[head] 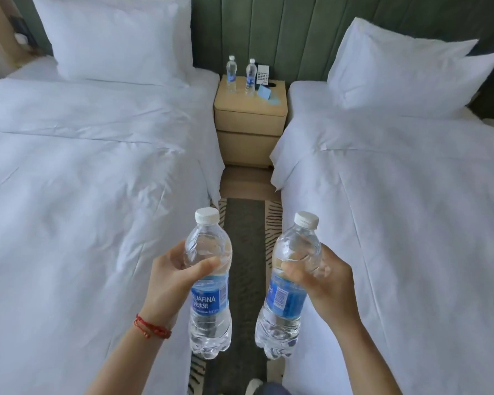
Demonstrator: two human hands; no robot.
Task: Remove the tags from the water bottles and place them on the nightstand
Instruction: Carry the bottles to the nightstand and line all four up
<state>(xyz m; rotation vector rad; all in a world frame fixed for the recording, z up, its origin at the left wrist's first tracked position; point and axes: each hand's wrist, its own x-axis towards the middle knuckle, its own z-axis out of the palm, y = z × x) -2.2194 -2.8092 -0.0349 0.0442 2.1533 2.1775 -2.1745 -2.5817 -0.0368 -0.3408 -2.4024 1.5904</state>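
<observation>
My left hand (pixel 170 276) grips a clear water bottle (pixel 210 317) with a blue label and white cap, held upright over the aisle. A second bottle of the same kind (pixel 283 312), tilted slightly right, is gripped by my right hand (pixel 324 280). Neither held bottle shows a tag at its neck. Far ahead stands the beige nightstand (pixel 250 115), with two more bottles on top, one at the left (pixel 231 74) and one beside it (pixel 251 76). Blue tags (pixel 265 94) lie on the nightstand's top.
White beds flank the narrow aisle, left (pixel 83 181) and right (pixel 397 195), each with pillows. A phone (pixel 262 74) stands at the back of the nightstand against the green padded headboard wall. A striped rug (pixel 244 238) covers the aisle floor.
</observation>
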